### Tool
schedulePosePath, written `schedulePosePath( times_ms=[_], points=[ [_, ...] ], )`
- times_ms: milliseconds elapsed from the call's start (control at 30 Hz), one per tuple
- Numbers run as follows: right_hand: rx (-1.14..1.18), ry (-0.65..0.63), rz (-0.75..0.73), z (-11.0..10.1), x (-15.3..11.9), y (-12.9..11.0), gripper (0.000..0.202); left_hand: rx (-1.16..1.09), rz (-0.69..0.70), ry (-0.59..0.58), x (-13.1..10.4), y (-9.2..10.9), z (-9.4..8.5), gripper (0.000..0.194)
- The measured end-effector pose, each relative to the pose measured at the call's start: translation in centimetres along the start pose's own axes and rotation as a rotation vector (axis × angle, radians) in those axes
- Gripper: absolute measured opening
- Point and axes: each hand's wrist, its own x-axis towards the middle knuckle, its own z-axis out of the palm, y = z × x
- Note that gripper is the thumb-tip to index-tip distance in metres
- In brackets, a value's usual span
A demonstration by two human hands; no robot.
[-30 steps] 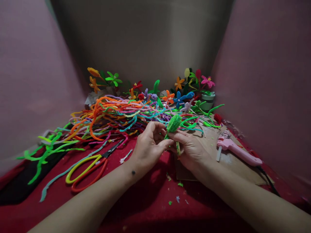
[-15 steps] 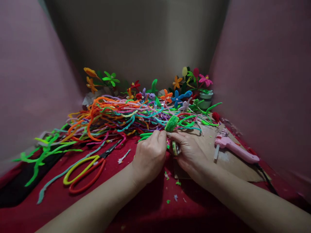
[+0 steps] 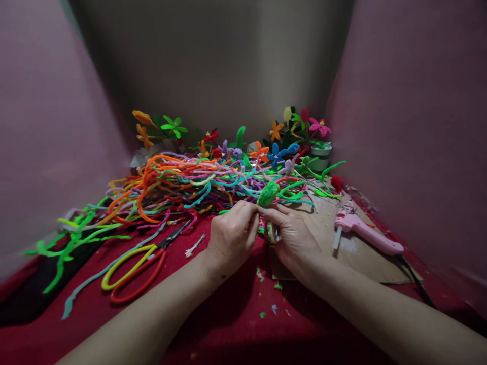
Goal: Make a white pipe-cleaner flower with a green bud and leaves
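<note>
My left hand [image 3: 233, 230] is closed, thumb and fingers pinched at the base of a green fuzzy pipe-cleaner bud [image 3: 268, 193]. The bud stands upright above the fingertips, and its stem is mostly hidden by the hand. Against it, fingertips nearly touching, my right hand [image 3: 294, 235] is also closed. A small roll of green tape [image 3: 271, 232] sits in its curled fingers, while its thumb and forefinger pinch close under the bud. Whether a strip of tape runs between the hands is too small to tell.
A big heap of coloured pipe cleaners [image 3: 182, 177] lies behind my hands. Scissors [image 3: 140, 268] rest at left on the red cloth [image 3: 228, 324]. At right, a pink glue gun [image 3: 365, 233] lies on a cardboard sheet [image 3: 323, 263]. Finished pipe-cleaner flowers [image 3: 277, 154] stand at the back.
My left hand has turned and shifted slightly left, covering more of the green pieces behind it. The bud tilts a little differently. Both hands keep their hold.
</note>
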Motion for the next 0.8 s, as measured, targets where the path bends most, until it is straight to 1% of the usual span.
schedulePosePath(
  times_ms=[133, 267, 333, 433, 533, 600, 700, 800],
  points=[
    [0.023, -0.035, 0.017, 0.0, 0.0, -0.2, 0.016, -0.108, -0.027, 0.03, 0.2, -0.1, -0.3, 0.009],
    [0.041, -0.093, 0.055, 0.1, 0.0, -0.5, 0.017, -0.269, -0.133, 0.037, 0.4, -0.1, -0.8, 0.008],
    [0.047, -0.115, 0.072, 0.1, 0.0, -0.7, 0.017, -0.36, -0.226, 0.021, 0.5, 0.1, -1.2, 0.009],
    [0.039, -0.15, 0.079, 0.2, 0.0, -1.0, 0.017, -0.528, -0.423, 0.003, 0.7, 0.7, -1.7, 0.009],
    [0.014, -0.162, 0.074, 0.2, -0.1, -1.3, 0.016, -0.754, -0.633, -0.015, 1.0, 1.1, -2.2, 0.008],
    [0.004, -0.163, 0.087, 0.2, -0.1, -1.4, 0.014, -0.918, -0.74, -0.042, 1.2, 1.3, -2.4, 0.009],
    [0.006, -0.185, 0.136, 0.2, -0.1, -1.6, 0.012, -1.112, -0.834, -0.087, 1.2, 1.1, -2.7, 0.013],
    [0.002, -0.184, 0.156, 0.1, 0.0, -1.6, 0.009, -1.215, -0.885, -0.141, 1.1, 0.7, -2.7, 0.014]
  ],
)
